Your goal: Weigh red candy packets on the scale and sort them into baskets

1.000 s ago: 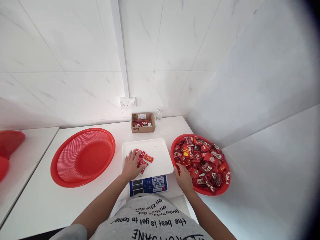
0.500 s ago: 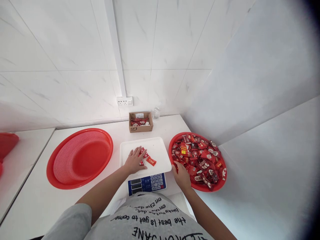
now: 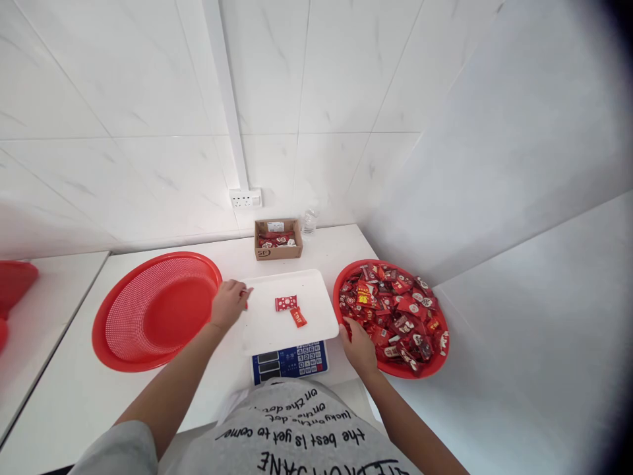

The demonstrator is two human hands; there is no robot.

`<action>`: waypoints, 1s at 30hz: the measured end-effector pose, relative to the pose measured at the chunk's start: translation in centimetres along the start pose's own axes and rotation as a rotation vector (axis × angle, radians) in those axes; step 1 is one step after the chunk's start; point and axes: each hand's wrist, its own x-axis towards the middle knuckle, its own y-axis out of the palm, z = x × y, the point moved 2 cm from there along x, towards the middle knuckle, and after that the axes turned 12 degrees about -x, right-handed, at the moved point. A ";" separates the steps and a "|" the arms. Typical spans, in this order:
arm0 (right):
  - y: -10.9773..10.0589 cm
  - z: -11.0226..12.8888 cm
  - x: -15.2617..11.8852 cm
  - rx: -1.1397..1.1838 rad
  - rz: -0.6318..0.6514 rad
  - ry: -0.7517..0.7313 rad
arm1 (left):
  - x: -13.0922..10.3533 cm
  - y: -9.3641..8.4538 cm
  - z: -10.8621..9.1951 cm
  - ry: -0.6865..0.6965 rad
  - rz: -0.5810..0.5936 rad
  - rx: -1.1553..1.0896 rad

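My left hand (image 3: 229, 305) is closed on a small red packet at the left edge of the white tray (image 3: 262, 330), near the rim of the left red basket (image 3: 106, 349). Two packets lie on the tray, a dotted red one (image 3: 285, 303) and an orange-red one (image 3: 298, 316). The tray rests on a blue scale (image 3: 291, 361). My right hand (image 3: 359, 346) is at the tray's right corner, beside the right red basket (image 3: 341, 270) heaped with red packets; its fingertips are partly hidden, so its grip is unclear.
Behind the tray stands a small cardboard box (image 3: 278, 252) with red packets, and a clear plastic item (image 3: 309, 222) beside it. A wall socket (image 3: 246, 198) is above. Another red container (image 3: 14, 287) sits at the far left.
My left hand has moved left from the middle of the tray to its edge, taking a red packet with it. My right hand has stayed in place.
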 end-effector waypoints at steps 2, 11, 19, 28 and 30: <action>0.0 0.0 0.0 0.004 0.000 0.002 | 0.2 -2.8 2.1 -0.143 -0.082 0.068; -0.4 0.4 0.0 -0.007 0.032 0.017 | -0.9 -1.1 3.3 -0.165 0.005 0.189; -0.8 0.6 0.0 -0.010 0.048 0.008 | -2.4 9.4 -6.9 0.387 0.565 0.002; -1.0 0.9 -0.1 0.032 0.020 0.028 | -1.7 9.6 -6.9 0.313 0.450 0.071; -0.8 0.7 -0.1 0.062 0.012 0.032 | -0.9 8.9 -6.4 0.225 0.430 0.078</action>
